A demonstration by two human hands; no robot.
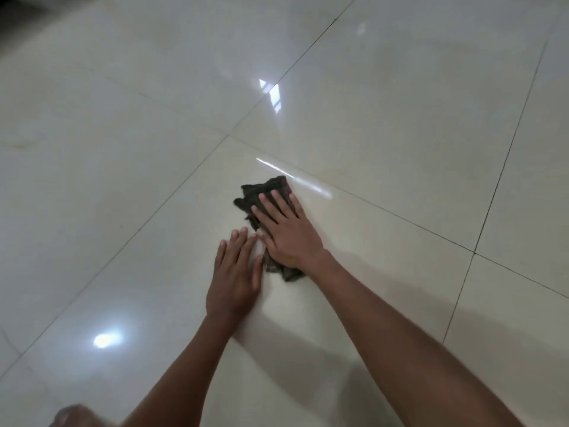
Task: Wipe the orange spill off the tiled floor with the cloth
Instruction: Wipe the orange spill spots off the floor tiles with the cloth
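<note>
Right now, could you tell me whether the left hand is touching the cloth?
Cannot tell. In the head view the left hand lies flat on the floor beside the cloth, its thumb right at the cloth's edge.

The right hand (284, 234) lies flat on the cloth (261, 195); the left hand (235, 277) rests on the floor (123, 180) just left.

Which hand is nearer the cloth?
Right. The right hand lies flat on top of the cloth, fingers straight, pressing it to the floor. The left hand lies flat on the tile beside the cloth's left edge, fingertips close to it.
</note>
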